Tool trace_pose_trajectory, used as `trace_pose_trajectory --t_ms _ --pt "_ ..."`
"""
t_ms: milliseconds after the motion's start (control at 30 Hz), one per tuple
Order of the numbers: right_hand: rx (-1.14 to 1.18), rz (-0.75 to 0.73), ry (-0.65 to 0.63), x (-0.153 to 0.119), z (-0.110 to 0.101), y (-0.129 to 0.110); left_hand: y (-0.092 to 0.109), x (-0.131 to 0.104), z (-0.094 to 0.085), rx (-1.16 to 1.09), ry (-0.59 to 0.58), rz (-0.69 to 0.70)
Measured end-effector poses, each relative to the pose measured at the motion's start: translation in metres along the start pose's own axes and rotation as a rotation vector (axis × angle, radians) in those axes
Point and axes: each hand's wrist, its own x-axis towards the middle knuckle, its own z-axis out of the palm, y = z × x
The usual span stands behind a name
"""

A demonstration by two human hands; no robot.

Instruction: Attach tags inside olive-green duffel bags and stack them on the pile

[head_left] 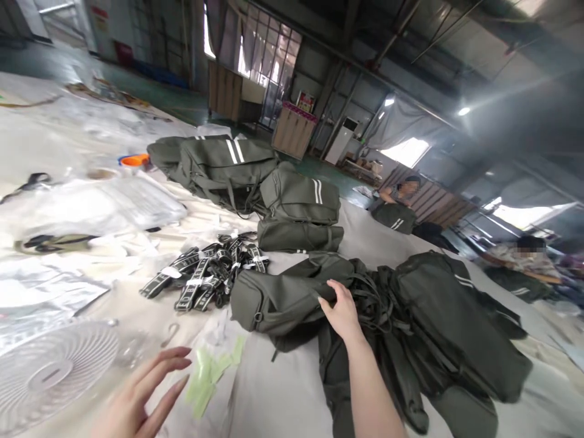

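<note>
A: How much room is there around the hands?

B: Little on the right; the right hand [343, 311] pinches the fabric of an olive-green bag [283, 298] lying on its side mid-table, hemmed in by a heap of like bags [449, 328] to its right and a pile of black straps [207, 274] to its left; bare pale table [274, 395] lies nearer the person.

A: And the left?

B: The left hand [141, 389] hovers flat, fingers spread, holding nothing, just beside pale green slips [212, 371] and a white fan grille [50, 371].

A: Any writing?

B: White lettering on the straps, perhaps a brand; too blurred to read; stacked bags [298, 201] behind show paired white stripes.
</note>
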Motion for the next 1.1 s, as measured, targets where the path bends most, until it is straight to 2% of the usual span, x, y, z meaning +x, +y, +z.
trace_pose_trajectory --t_ms 100,200,367,467,600,667,767,833,933,1000,1100 --pt "-0.134 -0.024 -0.142 0.006 0.012 -0.006 -0.004 -0.006 -0.006 -0.028 -0.075 -0.001" --pt "-0.258 -0.065 -0.241 0.005 0.019 -0.005 -0.005 -0.015 -0.010 -0.054 -0.071 -0.073" --pt "-0.371 -0.103 -0.112 -0.010 0.026 0.000 -0.007 -0.027 -0.014 -0.096 -0.065 -0.198" --pt "-0.430 -0.107 -0.105 -0.020 0.028 0.000 -0.017 -0.028 -0.024 -0.088 -0.062 -0.224" --pt "-0.452 -0.156 -0.062 -0.027 0.019 -0.017 -0.034 -0.033 -0.038 -0.065 -0.069 -0.299" --pt "-0.437 -0.215 0.020 -0.027 0.004 -0.035 -0.037 -0.037 -0.040 -0.071 -0.088 -0.340" --pt "-0.412 -0.352 0.165 -0.027 -0.034 -0.075 -0.032 -0.041 -0.038 -0.128 -0.096 -0.364" --pt "-0.405 -0.476 0.239 -0.031 -0.068 -0.106 -0.024 -0.038 -0.038 -0.189 -0.045 -0.342" --pt "-0.406 -0.614 0.298 -0.042 -0.121 -0.147 -0.014 -0.028 -0.043 -0.285 0.095 -0.275" --pt "-0.393 -0.630 0.261 -0.053 -0.152 -0.167 -0.010 -0.020 -0.048 -0.333 0.183 -0.234" --pt "-0.414 -0.654 0.112 -0.075 -0.185 -0.184 -0.011 -0.014 -0.056 -0.389 0.245 -0.248"
